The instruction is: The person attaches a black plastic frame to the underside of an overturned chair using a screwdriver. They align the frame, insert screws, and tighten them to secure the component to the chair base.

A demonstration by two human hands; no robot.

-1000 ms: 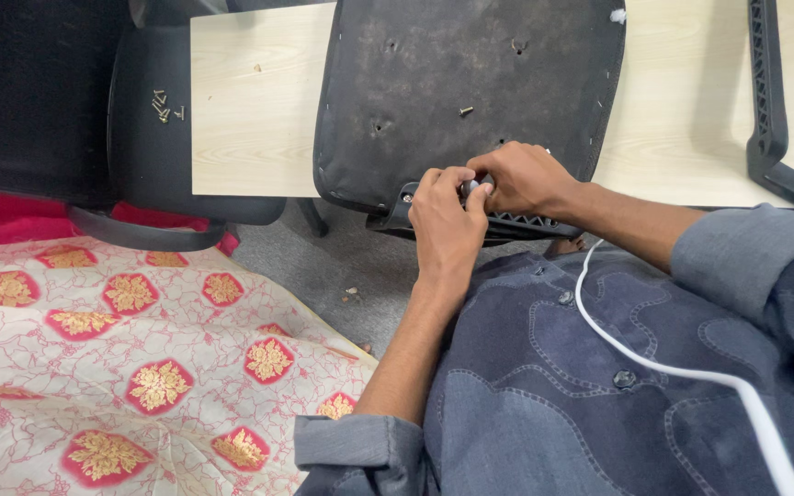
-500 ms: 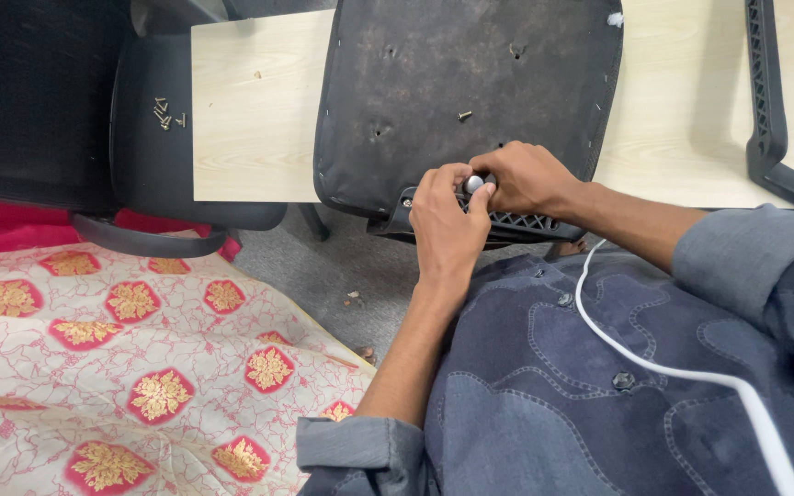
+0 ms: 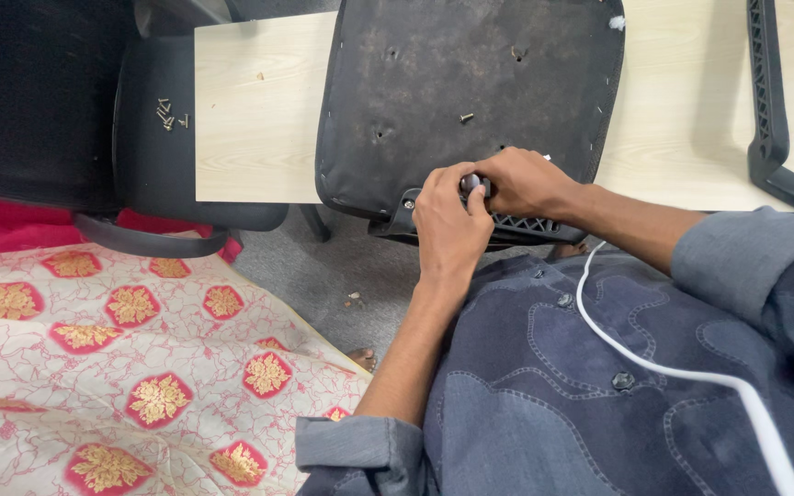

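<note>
Both your left hand [image 3: 448, 225] and right hand [image 3: 526, 182] are clenched on the small dark knob [image 3: 472, 184] at the seat base [image 3: 466, 92]; one screw [image 3: 466, 118] sits loose, more screws [image 3: 169, 114] wait aside — looks unfinished.

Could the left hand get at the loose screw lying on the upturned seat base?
Probably yes. The screw lies bare on the seat base, just beyond the left hand, with nothing between them. But that hand is now pressed with the right hand on a small part at the base's near edge.
</note>
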